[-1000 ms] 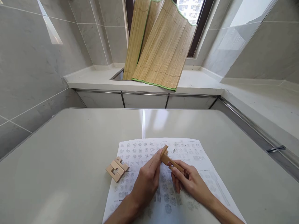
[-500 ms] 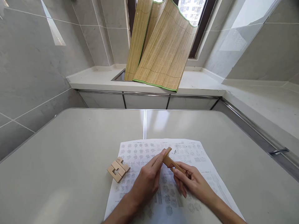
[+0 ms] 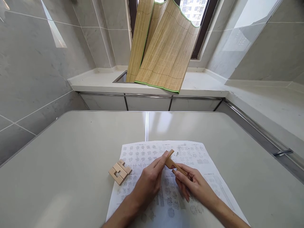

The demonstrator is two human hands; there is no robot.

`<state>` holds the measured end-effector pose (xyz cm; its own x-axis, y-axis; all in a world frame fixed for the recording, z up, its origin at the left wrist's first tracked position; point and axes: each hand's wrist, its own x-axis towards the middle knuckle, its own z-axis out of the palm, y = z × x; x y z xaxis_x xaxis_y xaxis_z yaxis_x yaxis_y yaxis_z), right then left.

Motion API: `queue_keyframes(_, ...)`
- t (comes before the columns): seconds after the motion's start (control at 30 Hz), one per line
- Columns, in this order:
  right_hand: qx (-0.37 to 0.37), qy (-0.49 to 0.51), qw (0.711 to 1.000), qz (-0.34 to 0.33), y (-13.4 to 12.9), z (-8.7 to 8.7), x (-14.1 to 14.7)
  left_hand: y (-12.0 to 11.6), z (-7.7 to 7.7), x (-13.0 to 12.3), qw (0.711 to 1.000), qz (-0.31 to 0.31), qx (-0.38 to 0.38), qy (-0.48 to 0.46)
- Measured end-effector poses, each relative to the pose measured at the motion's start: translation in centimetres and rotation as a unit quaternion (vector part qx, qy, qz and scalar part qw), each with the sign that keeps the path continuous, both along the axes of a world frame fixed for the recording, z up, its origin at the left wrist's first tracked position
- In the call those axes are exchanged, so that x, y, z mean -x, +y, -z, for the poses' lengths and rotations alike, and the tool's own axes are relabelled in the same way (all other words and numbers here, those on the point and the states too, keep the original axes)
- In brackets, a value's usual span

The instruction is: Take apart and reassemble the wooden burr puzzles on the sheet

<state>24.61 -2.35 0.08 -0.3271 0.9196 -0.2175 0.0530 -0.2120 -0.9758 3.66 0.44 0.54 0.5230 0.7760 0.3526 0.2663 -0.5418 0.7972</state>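
Wooden pieces (image 3: 170, 163) are held between both hands above a printed paper sheet (image 3: 137, 158). My left hand (image 3: 152, 177) has its fingers closed round their upper left end, where one piece sticks up past the fingertips. Pinched at the lower right end, they are also in my right hand (image 3: 190, 180). A notch shows in one piece near my right fingertips; the fingers hide how the pieces meet. To the left, a small group of light notched wooden blocks (image 3: 120, 172) lies partly on the sheet's left edge.
The pale table (image 3: 71, 152) has a seam down its middle. Behind it, a bamboo mat (image 3: 166, 50) with green edging hangs over a white ledge (image 3: 95, 80) by the window. A metal rail (image 3: 256, 126) runs along the right.
Both hands and the held wooden pieces are almost in the same place, with only a very slight shift left. The view has moved a little too.
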Motion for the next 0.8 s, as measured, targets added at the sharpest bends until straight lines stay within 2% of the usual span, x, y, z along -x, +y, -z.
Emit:
queue_keyframes(0.27,-0.045,-0.023,0.999,0.019,-0.6,0.0,0.9,-0.1,0.4,-0.2,1.000,-0.029,-0.012,0.001)
queue_keyframes(0.53,-0.040,-0.008,0.999,0.027,-0.7,0.0,1.1,0.0,0.5,-0.2,0.999,-0.027,-0.021,-0.012)
queue_keyframes(0.8,-0.047,-0.020,0.998,0.045,-1.0,0.4,1.6,-0.3,0.7,-0.4,0.999,-0.033,0.018,-0.026)
